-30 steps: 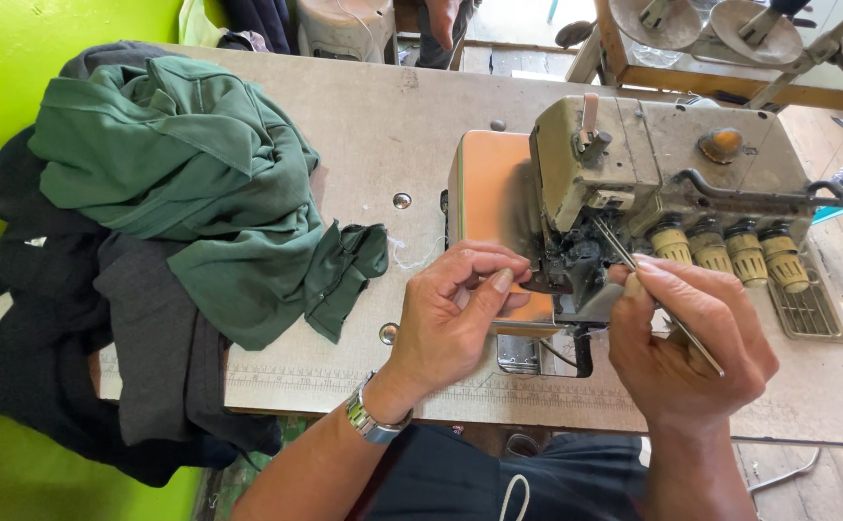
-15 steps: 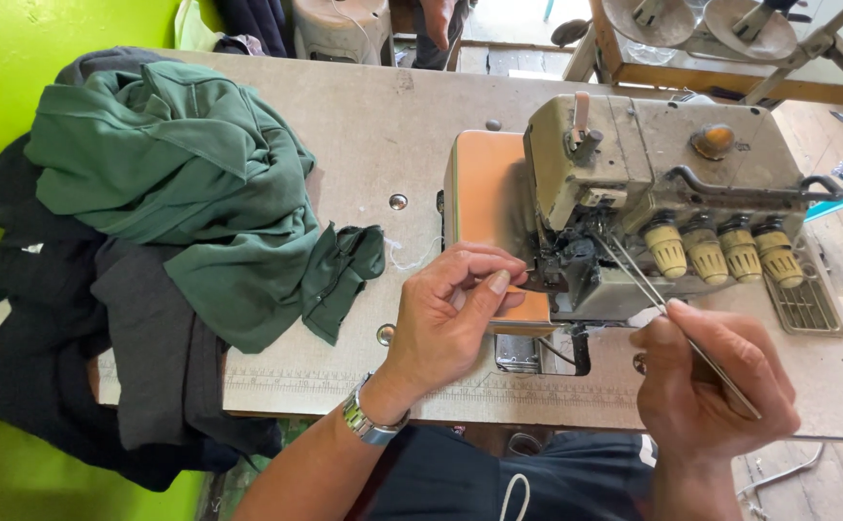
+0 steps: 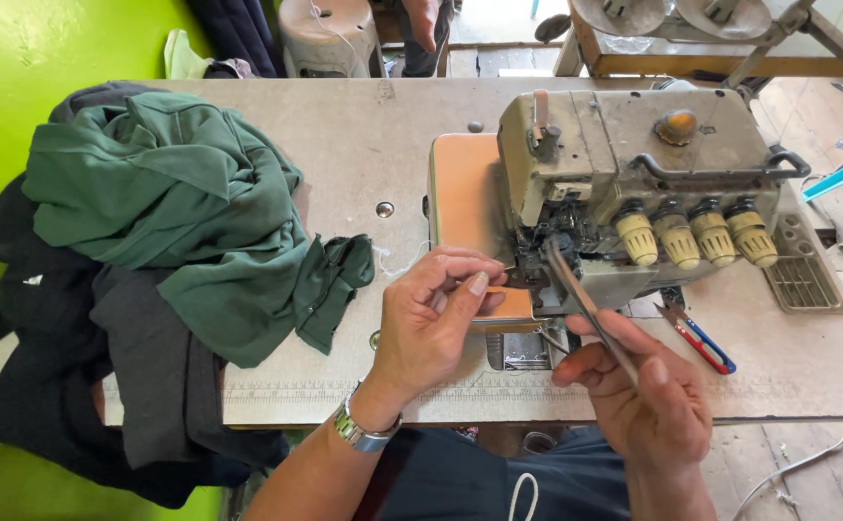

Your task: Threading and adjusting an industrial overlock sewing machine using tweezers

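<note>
A worn beige overlock sewing machine (image 3: 634, 164) stands on the grey work table (image 3: 344, 145). My left hand (image 3: 436, 323) is pinched at the machine's needle area, fingertips together, seemingly on a fine thread too thin to see clearly. My right hand (image 3: 648, 396) grips long metal tweezers (image 3: 580, 299), whose tips point up into the dark needle area of the machine. A metal watch sits on my left wrist.
A heap of green cloth (image 3: 190, 222) lies over dark garments (image 3: 83, 367) on the table's left. Small red-and-blue thread snips (image 3: 699, 340) lie right of my right hand. Four thread tension knobs (image 3: 691, 233) line the machine's front. A wooden frame stands behind.
My right hand with the tweezers dropped away from the machine, then came back up, tips now at the needle area. My left hand stayed pinched at the machine.
</note>
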